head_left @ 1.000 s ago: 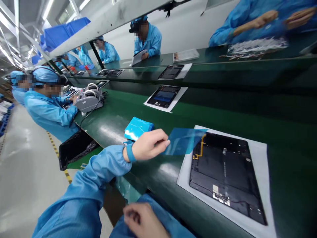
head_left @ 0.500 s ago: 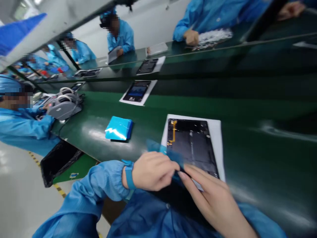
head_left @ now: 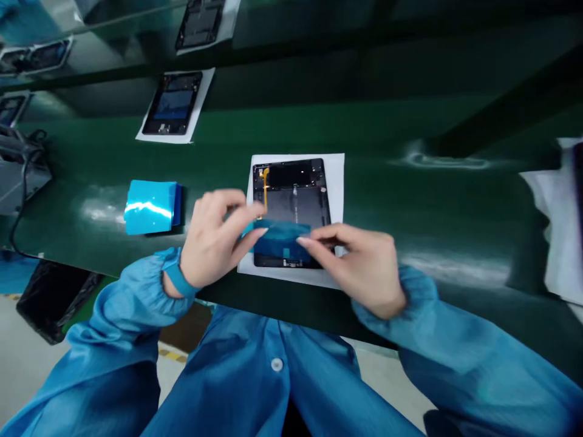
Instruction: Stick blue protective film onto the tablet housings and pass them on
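A thin blue film (head_left: 281, 235) is stretched between my two hands, just above the near end of an opened black tablet (head_left: 291, 195). My left hand (head_left: 214, 240) pinches the film's left end. My right hand (head_left: 362, 264) pinches its right end. The tablet lies on a white sheet (head_left: 336, 182) on the green conveyor belt (head_left: 410, 200); a yellow flex cable shows at its far left corner. A stack of shiny blue films (head_left: 152, 206) lies on the belt to the left of my left hand.
Another tablet on a white sheet (head_left: 173, 104) lies farther up the belt, with more tablets (head_left: 200, 23) beyond. A grey machine (head_left: 18, 173) with a cable stands at the left edge. A black bin (head_left: 50, 297) hangs below the belt. White material (head_left: 558, 224) lies at the right.
My view has swung down onto the tablet. My right hand came up from my lap and took the film's other end, and both hands carried the film over the tablet's near end.
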`<state>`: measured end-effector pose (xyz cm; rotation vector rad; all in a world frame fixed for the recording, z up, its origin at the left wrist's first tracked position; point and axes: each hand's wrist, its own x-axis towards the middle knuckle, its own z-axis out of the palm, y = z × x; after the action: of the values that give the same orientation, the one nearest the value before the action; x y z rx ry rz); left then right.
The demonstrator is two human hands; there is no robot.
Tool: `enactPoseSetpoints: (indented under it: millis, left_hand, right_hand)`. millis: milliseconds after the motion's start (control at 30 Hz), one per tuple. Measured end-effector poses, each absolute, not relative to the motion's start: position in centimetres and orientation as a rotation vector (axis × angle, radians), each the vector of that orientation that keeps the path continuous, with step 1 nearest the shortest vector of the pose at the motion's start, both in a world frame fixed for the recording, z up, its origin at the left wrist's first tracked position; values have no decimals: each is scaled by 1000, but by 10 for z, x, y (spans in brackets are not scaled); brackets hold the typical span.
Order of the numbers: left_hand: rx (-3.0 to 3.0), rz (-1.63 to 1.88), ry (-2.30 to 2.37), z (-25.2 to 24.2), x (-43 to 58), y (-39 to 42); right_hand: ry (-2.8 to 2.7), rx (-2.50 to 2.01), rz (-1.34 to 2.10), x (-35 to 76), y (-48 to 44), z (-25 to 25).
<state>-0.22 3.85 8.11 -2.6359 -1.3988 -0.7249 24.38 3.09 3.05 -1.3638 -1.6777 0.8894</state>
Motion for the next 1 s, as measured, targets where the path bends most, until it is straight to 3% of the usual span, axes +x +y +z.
enactPoseSetpoints:
  millis: [133,300,433,733,1000]
  left_hand:
    - [-2642,-820,-1574,55,-9,71]
    - [-3299,-804,-1352,10,-28,89]
    - [-3467,-852,-1223,-11,-34,87]
    - [-3575,-571,-1327,-17,-36,89]
    - [-3553,-687,-1111,-19,-36,90]
  right_hand:
    - [-1327,-1452,1240,265,71,8]
    - [-1156,-1471,1482,275,88,-18]
    - [-1112,-1590,1480,269,79,-17]
    - [-1055,-1679,1403,268,77,-16]
    - [-1094,-1613,1346,270,72,-18]
